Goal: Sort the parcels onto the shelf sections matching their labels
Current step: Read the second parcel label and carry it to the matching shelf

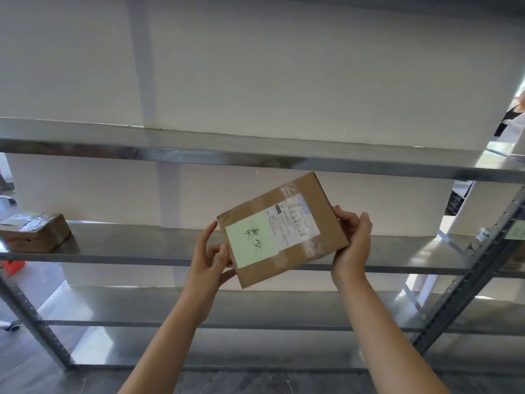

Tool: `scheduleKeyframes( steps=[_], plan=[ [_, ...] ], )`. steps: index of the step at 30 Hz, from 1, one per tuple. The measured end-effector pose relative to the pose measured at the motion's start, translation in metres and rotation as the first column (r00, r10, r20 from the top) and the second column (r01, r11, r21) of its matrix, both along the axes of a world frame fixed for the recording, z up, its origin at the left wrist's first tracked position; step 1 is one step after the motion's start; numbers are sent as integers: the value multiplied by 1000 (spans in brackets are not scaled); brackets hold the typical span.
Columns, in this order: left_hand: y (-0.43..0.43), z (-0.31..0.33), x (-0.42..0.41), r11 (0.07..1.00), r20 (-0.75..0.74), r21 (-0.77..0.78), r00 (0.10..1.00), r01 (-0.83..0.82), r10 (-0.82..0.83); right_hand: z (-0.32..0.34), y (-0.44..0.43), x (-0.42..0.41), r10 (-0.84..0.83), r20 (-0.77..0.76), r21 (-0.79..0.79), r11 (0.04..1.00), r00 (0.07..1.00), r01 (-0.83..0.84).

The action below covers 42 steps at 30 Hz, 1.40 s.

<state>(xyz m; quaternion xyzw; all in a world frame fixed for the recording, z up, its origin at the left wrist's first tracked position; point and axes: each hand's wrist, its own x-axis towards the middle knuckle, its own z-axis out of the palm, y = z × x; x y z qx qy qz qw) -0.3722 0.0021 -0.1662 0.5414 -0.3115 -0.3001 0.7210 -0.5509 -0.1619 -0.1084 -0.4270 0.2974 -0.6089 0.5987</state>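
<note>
I hold a flat brown cardboard parcel (309, 209) in both hands in front of a metal shelf (136, 243). It is tilted, with its top face toward me. A pale green note (251, 243) with handwritten characters and a white shipping label (295, 223) are stuck on it. My left hand (211, 260) grips its lower left corner. My right hand (353, 240) grips its right edge. The parcel hangs in the air, just above the middle shelf level.
A smaller taped cardboard box (37, 231) lies on the middle shelf at far left. Another shelf board (227, 155) runs above, and lower boards (255, 325) below. Perforated uprights (468, 280) stand at right and left. A red object (14, 265) lies on the floor at left.
</note>
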Motion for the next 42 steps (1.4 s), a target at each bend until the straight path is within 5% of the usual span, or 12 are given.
scheduleKeyframes(
  steps=[14,21,29,35,37,40,42],
  plan=[
    [-12,-13,-11,970,85,76,968,232,-238,29,-6,13,-12,40,-92,996,999,16],
    [-10,-7,-12,977,115,106,974,183,-195,27,-5,16,74,33,-131,989,997,-69],
    [-6,20,-15,992,146,34,982,119,-123,35,0,19,-21,-23,-288,958,1000,14],
    [-4,25,-21,976,217,162,960,143,-177,27,7,20,-38,-124,-333,943,992,-6],
    [-4,23,-22,982,167,120,972,143,-162,22,11,22,-35,-175,-344,939,984,-28],
    [-4,25,-21,987,-105,-11,981,160,-160,17,13,23,16,-231,-343,934,973,-97],
    [-4,28,-19,995,-113,-2,988,101,-101,14,14,22,109,-225,-297,939,968,-174]
  ],
)
